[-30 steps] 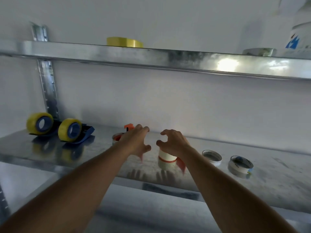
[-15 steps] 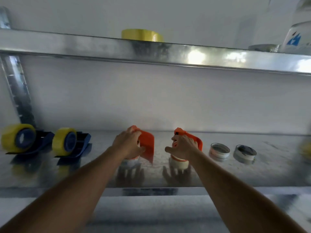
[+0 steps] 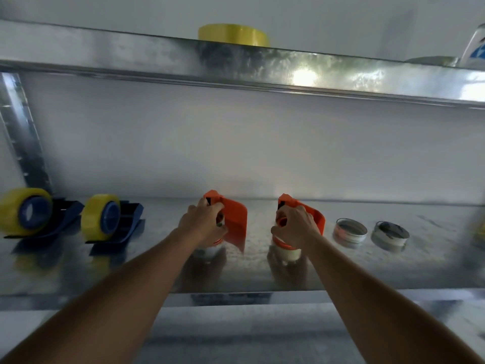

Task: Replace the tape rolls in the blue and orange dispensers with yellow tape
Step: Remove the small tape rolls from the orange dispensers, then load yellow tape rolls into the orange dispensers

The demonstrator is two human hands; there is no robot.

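Observation:
Two orange dispensers stand on the lower metal shelf [image 3: 262,274]. My left hand [image 3: 200,223] grips the left orange dispenser [image 3: 235,223], which has a pale roll under my fingers. My right hand [image 3: 296,227] grips the right orange dispenser [image 3: 316,216] above its whitish roll [image 3: 286,254]. Two blue dispensers [image 3: 126,219] [image 3: 56,219] at the left each carry a yellow tape roll [image 3: 98,219] [image 3: 22,210]. Another yellow tape roll [image 3: 233,34] lies flat on the upper shelf.
Two used pale tape rolls [image 3: 350,232] [image 3: 390,236] lie flat on the lower shelf right of my right hand. The upper shelf's front edge [image 3: 315,72] overhangs the work area. A white bottle with blue print [image 3: 475,46] stands at the upper right. A slotted upright [image 3: 23,137] runs down the left.
Both hands have gone from hovering over the rolls to gripping the two orange dispensers, now stood upright. The view has shifted, so the blue dispensers sit further left.

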